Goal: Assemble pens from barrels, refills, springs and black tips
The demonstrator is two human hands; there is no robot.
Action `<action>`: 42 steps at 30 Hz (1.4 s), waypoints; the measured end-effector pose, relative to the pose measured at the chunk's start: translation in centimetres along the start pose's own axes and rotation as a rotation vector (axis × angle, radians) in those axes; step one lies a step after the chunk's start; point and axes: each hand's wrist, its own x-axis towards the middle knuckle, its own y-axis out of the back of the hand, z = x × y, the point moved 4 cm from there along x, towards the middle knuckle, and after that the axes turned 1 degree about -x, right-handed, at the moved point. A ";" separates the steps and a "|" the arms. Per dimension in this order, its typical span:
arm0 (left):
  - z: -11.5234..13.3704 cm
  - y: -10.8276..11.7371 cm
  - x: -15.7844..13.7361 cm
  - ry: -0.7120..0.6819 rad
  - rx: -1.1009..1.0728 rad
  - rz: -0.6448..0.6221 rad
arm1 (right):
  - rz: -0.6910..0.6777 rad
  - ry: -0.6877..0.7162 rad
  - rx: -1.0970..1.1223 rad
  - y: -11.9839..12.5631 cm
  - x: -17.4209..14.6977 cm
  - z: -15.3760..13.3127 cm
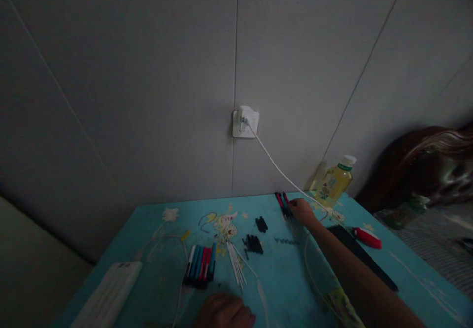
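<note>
At the far side of the table my right hand (301,211) is closed, its fingertips on a small group of red, blue and black pens (283,204). Low in the view, at the near side, my left hand (224,311) is curled; whatever its fingers may hold is hidden. In front of it lies a row of white, blue and red pen barrels (202,263) with dark ends. Thin white sticks (235,264), like pen refills, are fanned out beside them. Two clusters of small black pieces (254,244) and a line of small dark pieces (284,241) lie farther right.
A white charger (245,116) in the wall socket trails a white cable (275,163) across the blue table (166,259). A bottle of yellow liquid (334,182), a black flat object (364,256) and a red-handled object (367,238) are right; a white power strip (111,293) is left.
</note>
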 end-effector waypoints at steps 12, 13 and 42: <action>0.6 0.5 0.1 0.039 -0.061 -0.111 | 0.259 0.267 0.019 1.3 -4.2 -2.8; 0.7 0.7 0.2 0.047 -0.065 -0.129 | 0.300 0.315 0.028 1.0 -6.0 -3.4; -7.2 1.1 -0.7 0.756 0.290 -0.495 | 0.097 1.025 0.321 -5.2 -22.0 -7.8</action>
